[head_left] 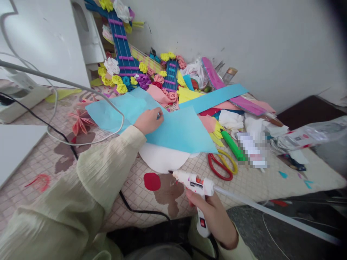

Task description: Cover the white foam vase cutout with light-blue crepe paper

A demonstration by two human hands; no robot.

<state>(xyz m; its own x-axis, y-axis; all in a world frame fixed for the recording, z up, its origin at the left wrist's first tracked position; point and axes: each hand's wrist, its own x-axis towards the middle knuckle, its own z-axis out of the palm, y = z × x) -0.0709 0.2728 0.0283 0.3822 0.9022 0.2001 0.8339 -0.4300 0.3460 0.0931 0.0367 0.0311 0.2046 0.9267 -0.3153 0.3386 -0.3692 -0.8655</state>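
My left hand (pixel 149 120) reaches across the table and pinches something small against a large light blue paper sheet (pixel 173 130). What the fingertips hold is too small to name. My right hand (pixel 214 216) grips the handle of a white hot glue gun (pixel 193 183) near the table's front edge, its nozzle pointing left above a red paper circle (pixel 152 181). A white paper shape (pixel 162 159) lies under the blue sheet's near edge. A long glue stick (pixel 271 213) juts from the gun's back toward the right.
Scissors with red and yellow handles (pixel 221 167) and a green marker (pixel 233 145) lie right of the blue sheet. Paper flowers and a blue paper guitar (pixel 123 47) pile at the back by the wall. Cables (pixel 54 130) cross the left. Scraps and packets fill the right side.
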